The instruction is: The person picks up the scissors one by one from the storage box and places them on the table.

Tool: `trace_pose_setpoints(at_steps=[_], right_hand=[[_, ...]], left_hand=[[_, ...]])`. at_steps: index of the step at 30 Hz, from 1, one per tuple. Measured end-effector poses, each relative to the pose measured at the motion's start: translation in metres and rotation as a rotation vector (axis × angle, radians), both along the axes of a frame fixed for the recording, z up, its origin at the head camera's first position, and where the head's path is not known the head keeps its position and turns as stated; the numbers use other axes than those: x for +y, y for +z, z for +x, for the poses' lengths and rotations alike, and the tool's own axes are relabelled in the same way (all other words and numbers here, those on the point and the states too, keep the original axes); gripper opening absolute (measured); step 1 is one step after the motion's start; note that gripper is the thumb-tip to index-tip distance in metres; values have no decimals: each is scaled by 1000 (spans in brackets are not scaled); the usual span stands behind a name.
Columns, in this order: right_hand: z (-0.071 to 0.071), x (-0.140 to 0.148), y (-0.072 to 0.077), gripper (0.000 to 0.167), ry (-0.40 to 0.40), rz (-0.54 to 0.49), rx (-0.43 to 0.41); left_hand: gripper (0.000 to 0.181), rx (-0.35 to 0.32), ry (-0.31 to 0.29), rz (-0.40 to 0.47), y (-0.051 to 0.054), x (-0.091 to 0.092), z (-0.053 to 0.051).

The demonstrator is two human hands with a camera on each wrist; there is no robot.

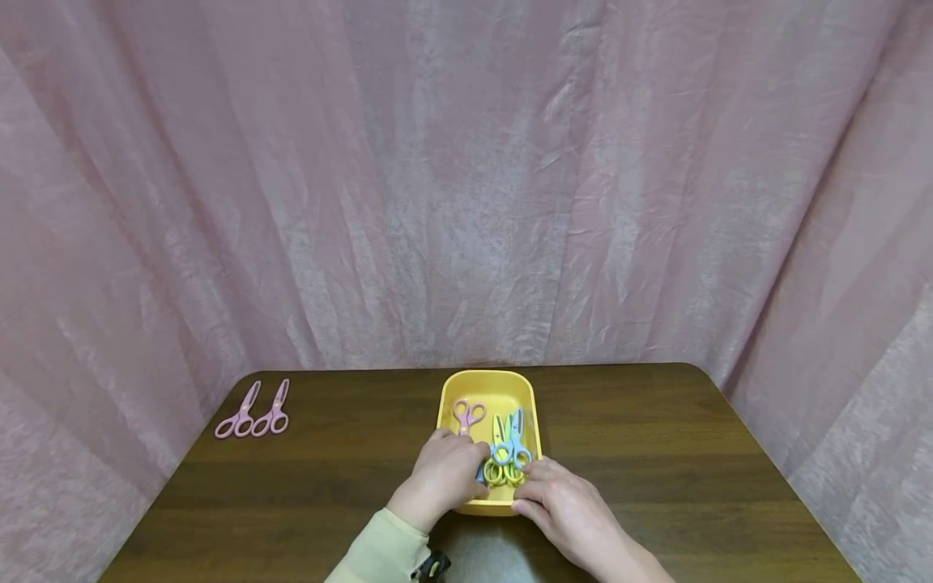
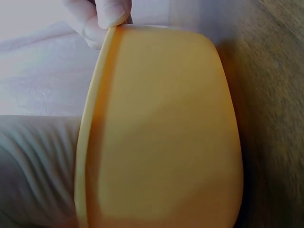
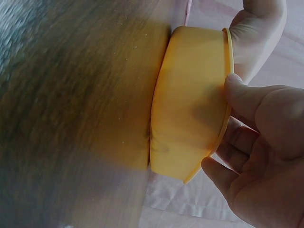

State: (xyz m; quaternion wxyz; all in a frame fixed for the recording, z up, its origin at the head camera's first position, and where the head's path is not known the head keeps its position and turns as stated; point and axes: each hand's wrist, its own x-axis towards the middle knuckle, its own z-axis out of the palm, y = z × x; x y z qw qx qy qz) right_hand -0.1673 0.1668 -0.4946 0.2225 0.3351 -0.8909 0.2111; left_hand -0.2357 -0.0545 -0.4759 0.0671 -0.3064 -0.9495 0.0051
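Note:
A yellow tray (image 1: 490,508) stands near the table's middle with several small scissors in it. My left hand (image 1: 446,470) reaches over its near left rim, fingertips down inside; what they touch is hidden. Beside that hand, pink scissors (image 1: 462,414) lie with their handles pointing away, blades covered. Light blue scissors (image 1: 515,444) lie across yellow-green scissors (image 1: 498,470) on the tray's right side. At the near right corner my right hand (image 1: 563,500) pinches the rim between thumb and fingers, plainest in the right wrist view. The left wrist view shows mostly the tray's outer wall (image 2: 166,118).
Two pink scissors, one (image 1: 239,414) left of the other (image 1: 273,413), lie side by side at the table's far left. The dark wooden table (image 1: 641,421) has rounded back corners. Pink curtains (image 1: 466,202) hang behind it and at both sides.

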Motion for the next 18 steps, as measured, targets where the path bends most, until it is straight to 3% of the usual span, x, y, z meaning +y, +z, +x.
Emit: trace_pose_setpoints(at_steps=[18], right_hand=[[-1,1,-1,17,7,-5,43]], left_hand=[[40,-12,20,-8,-2,3,-2]])
